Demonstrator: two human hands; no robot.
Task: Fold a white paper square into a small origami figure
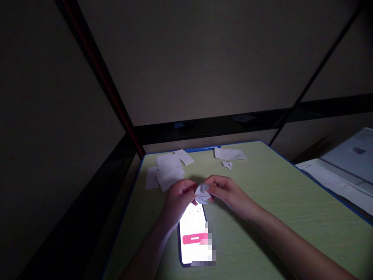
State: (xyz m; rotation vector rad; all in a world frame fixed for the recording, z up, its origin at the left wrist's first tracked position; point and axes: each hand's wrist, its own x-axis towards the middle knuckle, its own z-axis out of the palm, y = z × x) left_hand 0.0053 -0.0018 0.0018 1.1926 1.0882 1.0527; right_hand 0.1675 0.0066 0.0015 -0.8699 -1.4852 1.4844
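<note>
Between my two hands is a small folded piece of white paper (202,193), held above the table. My left hand (182,194) grips its left side with the fingers closed. On the right side, my right hand (223,189) pinches the paper between thumb and fingers. Just below lies a phone (194,249) with a bright white screen, digits near its top and a pink button; part of it is pixelated. Beyond my left hand sits a pile of white paper sheets (169,169). A small folded paper piece (227,165) rests past my right hand.
The pale green table (285,190) has a blue edge and stands against a dark panelled wall (198,58). A flat paper strip (230,153) and a loose sheet (184,156) lie near the far edge. At right is a pale flat object (349,155) over white sheets.
</note>
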